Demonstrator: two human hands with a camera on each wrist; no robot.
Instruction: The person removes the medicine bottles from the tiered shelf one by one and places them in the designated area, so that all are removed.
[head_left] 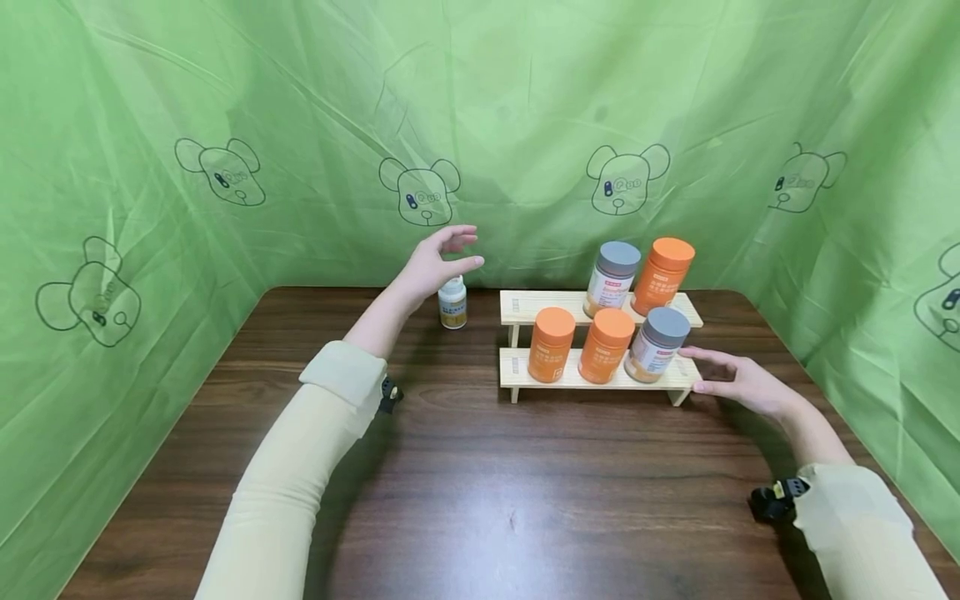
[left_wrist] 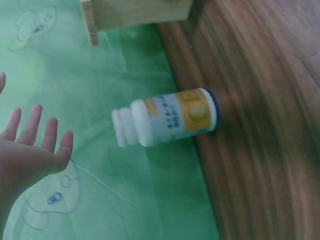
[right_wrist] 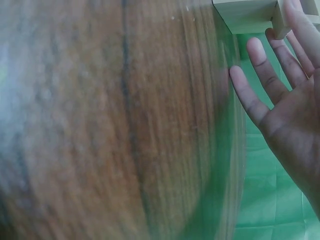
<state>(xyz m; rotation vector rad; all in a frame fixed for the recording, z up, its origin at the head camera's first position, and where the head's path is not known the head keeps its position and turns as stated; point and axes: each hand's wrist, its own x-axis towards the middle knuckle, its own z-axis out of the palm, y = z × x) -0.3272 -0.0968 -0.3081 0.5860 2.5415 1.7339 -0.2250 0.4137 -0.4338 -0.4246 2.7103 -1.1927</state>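
In the head view my left hand hovers over a small white pill bottle, thumb and fingers apart and nothing between them. The bottle stands upright near the table's back edge, its label white and yellow; the left wrist view shows the same bottle clear of the spread fingers. At the right, my right hand grips the end of a two-tier wooden display stand, thumb at the front edge and index finger behind. In the right wrist view its other fingers are extended beneath the stand's end.
The lower tier holds two orange jars and a grey-lidded jar. On the upper tier are another grey-lidded jar and an orange jar. Green cloth with bear-face drawings surrounds the dark wooden table.
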